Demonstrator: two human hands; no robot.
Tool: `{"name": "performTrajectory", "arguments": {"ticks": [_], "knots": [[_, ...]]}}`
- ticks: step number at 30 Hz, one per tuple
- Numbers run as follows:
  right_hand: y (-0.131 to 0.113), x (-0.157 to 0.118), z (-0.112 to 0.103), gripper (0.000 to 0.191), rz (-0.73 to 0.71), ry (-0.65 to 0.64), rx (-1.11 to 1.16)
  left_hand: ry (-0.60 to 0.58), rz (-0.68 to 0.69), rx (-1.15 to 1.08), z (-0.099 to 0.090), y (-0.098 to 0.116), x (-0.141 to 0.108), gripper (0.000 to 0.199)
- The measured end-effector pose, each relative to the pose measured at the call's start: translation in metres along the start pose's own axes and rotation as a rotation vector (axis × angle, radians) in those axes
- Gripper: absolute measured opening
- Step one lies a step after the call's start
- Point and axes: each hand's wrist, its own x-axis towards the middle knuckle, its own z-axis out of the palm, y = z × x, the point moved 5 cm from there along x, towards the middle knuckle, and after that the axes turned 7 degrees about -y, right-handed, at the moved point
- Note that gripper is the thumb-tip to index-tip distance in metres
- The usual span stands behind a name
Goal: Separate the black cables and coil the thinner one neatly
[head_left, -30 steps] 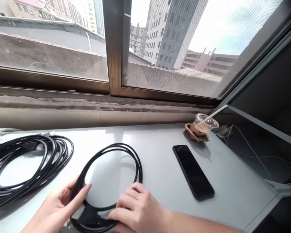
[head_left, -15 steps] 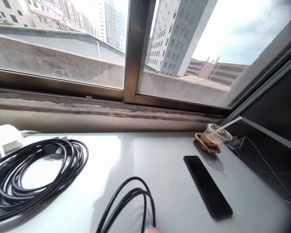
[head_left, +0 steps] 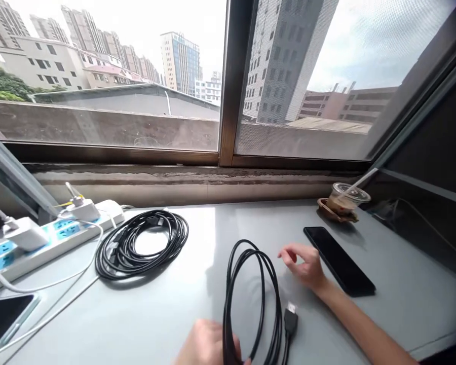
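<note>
My left hand (head_left: 209, 342), low in the middle of the head view, is closed around a looped black cable (head_left: 228, 299). The loops stand up above the table from my fist, and the hand's lower part is cut off by the frame. A black plug with a bright metal end (head_left: 291, 320) hangs at the right of the loops. To their right is my right hand (head_left: 306, 266), its fingers loosely bent and a gap showing between them, with nothing visible in it. Just beyond that hand lies a black phone (head_left: 340, 261).
A larger coil of black cable (head_left: 178, 243) lies on the grey table (head_left: 197, 294). Behind it on the left is a white power strip (head_left: 30, 263) with chargers, white cords and another phone (head_left: 7, 319). A drink cup (head_left: 344, 200) stands in a brown carrier by the window.
The view has swung left and widened, so the power strip and both hands now show. My right hand is now visible beside the loops, which stand taller in view with their plug showing.
</note>
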Motion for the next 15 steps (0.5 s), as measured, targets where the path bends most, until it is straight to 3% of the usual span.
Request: {"name": "performTrajectory", "arguments": {"ticks": [3, 5, 7, 9, 10, 12, 15], "knots": [[0.013, 0.006, 0.004, 0.042, 0.094, 0.011, 0.010, 0.144, 0.020, -0.024, -0.009, 0.009, 0.003, 0.028], [0.001, 0.008, 0.010, 0.051, 0.121, -0.010, 0.046, 0.163, -0.069, -0.035, -0.019, 0.011, 0.004, 0.018], [-0.025, 0.008, 0.018, 0.058, 0.144, -0.122, 0.141, 0.131, -0.156, -0.054, -0.029, 0.011, 0.005, 0.018], [-0.060, 0.001, 0.039, 0.061, 0.210, -0.509, 0.418, 0.066, -0.167, -0.072, -0.033, 0.011, 0.006, 0.018], [-0.080, -0.002, 0.043, 0.057, 0.186, -0.627, 0.517, 0.022, -0.151, -0.069, -0.031, 0.010, 0.006, 0.018], [-0.109, -0.004, 0.044, 0.057, 0.171, -0.717, 0.614, -0.045, -0.095, -0.041, -0.023, 0.006, 0.005, 0.023], [-0.131, 0.002, 0.037, 0.049, 0.183, -0.749, 0.804, -0.045, -0.059, 0.001, -0.014, 0.004, 0.006, 0.025]]}}
